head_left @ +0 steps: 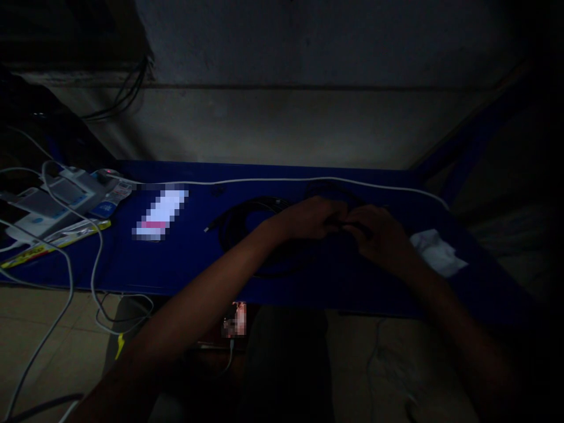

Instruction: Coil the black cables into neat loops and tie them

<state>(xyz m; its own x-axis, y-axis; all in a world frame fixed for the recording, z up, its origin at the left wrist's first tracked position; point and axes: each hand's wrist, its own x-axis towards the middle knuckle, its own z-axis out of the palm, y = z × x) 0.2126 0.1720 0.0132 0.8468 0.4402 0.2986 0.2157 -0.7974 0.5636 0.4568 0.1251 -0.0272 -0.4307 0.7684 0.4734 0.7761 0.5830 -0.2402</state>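
The scene is very dark. Both my hands meet over the middle of a blue table (185, 264). My left hand (308, 217) and my right hand (374, 232) have curled fingers pinching a black cable (240, 217) where they touch. The cable's coil lies on the table just left of and under my hands, with a loose end pointing left. What sits between the fingertips is too dark to make out beyond the cable.
A white cable (286, 179) runs along the table's back edge. At the left lie a power strip (79, 185) with plugs and white wires, a flat packet (53, 241) and a blurred white object (161, 214). A crumpled white cloth (436, 252) lies right of my hands. A wall stands behind.
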